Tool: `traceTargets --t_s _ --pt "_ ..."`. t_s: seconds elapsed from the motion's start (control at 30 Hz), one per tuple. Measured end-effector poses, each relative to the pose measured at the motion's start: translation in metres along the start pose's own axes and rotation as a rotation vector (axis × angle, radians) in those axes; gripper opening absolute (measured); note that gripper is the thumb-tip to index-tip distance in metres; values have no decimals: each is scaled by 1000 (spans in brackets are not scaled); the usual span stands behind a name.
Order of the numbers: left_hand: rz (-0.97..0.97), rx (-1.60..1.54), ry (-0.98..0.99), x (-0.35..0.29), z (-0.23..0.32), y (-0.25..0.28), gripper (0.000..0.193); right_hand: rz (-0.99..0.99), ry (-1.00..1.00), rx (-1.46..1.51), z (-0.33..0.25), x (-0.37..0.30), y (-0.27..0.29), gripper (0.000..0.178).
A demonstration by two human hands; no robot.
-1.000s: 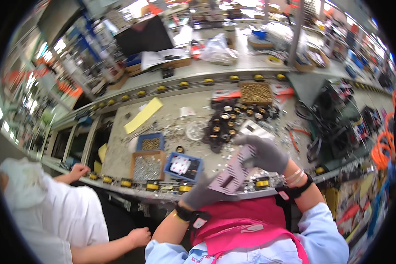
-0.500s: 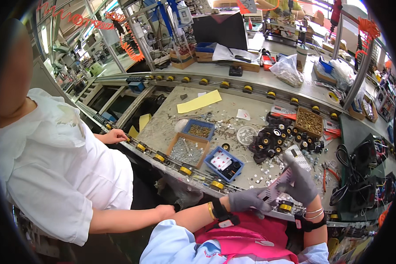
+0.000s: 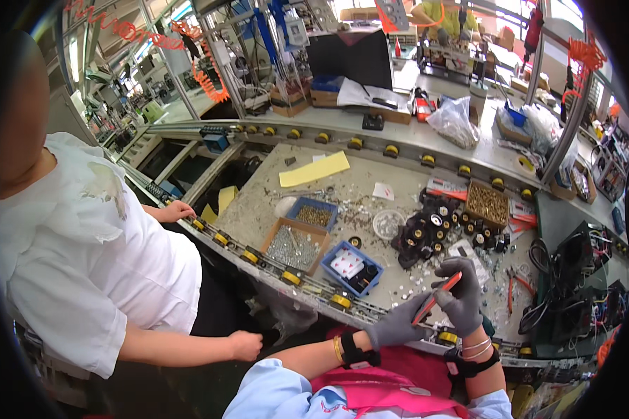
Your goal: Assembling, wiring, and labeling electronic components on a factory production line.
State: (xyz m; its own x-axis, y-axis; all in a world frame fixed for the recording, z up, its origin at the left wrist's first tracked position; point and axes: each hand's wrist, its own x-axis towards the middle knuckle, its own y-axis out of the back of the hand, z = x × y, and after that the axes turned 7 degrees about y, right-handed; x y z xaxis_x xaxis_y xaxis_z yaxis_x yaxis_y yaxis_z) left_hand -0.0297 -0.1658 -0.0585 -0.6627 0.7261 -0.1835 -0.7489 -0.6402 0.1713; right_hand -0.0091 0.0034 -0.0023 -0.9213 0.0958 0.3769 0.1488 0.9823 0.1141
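Note:
Both my hands wear grey gloves and meet above the near roller rail [image 3: 340,300]. Between them is a thin, flat card-like piece [image 3: 446,285] with a red-orange face, tilted up on edge. Its lower end is in the fingers of my left hand [image 3: 400,323]. My right hand [image 3: 461,297] grips its upper part, thumb and fingers bent around it. A blue bin [image 3: 375,278] of white cards and black parts stands left of my hands. Past them lies a heap of black knobs [image 3: 416,241] with brass-coloured centres.
A cardboard tray of screws [image 3: 307,260], a blue bin of brass pieces [image 3: 311,206] and a box of brass parts [image 3: 488,202] stand on the bench. Pliers [image 3: 511,293] and black cabled units [image 3: 580,307] lie right. A person in white [image 3: 119,244] stands left, one hand at the rail.
The flat piece has turned from showing its broad pale side to a narrow red-orange view. My right hand has shifted left with its fingers curled. The other person's near hand has moved slightly left.

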Motion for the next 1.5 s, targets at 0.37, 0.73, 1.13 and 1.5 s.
traceTargets --t_s 0.37,0.73,1.13,1.5 --pt "92 -95 -40 -1 -8 -5 81 -7 18 61 5 -2 -7 59" --pt "535 -124 -323 3 -5 39 37 119 -104 171 13 -7 -16 84" --pt "423 -593 -372 -9 33 51 34 -227 -421 611 -3 -12 -43 46" --pt "235 -175 -487 -1 34 19 52 50 -427 971 4 -16 -41 40"
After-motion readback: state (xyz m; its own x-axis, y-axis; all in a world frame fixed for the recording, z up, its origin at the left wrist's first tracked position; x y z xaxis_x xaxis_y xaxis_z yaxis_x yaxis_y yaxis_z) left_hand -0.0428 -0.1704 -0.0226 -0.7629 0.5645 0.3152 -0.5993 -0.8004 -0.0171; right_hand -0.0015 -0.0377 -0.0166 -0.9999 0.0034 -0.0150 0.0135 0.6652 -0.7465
